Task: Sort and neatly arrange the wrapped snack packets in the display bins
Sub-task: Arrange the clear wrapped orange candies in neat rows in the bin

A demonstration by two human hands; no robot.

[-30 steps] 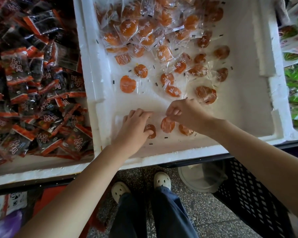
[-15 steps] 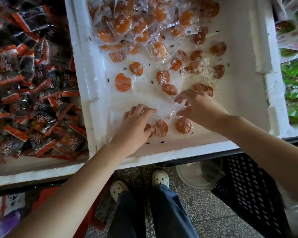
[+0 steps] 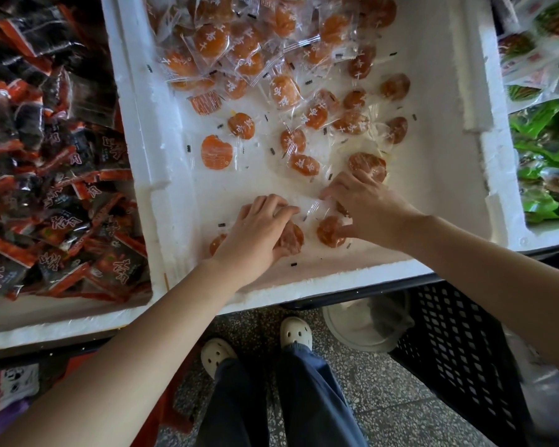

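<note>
Foam bin, head view: we judge a near row of packets is being lined up. Our left hand curls over one at the near edge, thumb against it. Our right hand lies bent-fingered on clear wrappers; we cannot tell if it grips. Next, probably, draw another from the far heap. Packets: clear crinkly film over orange discs, scattered mid-bin.

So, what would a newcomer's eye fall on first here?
The left hand and right hand, both on clear-wrapped orange packets at the near end of the white foam bin. Next, the dark red-and-black packets filling the bin to the left, and green packets at the right edge.
</note>
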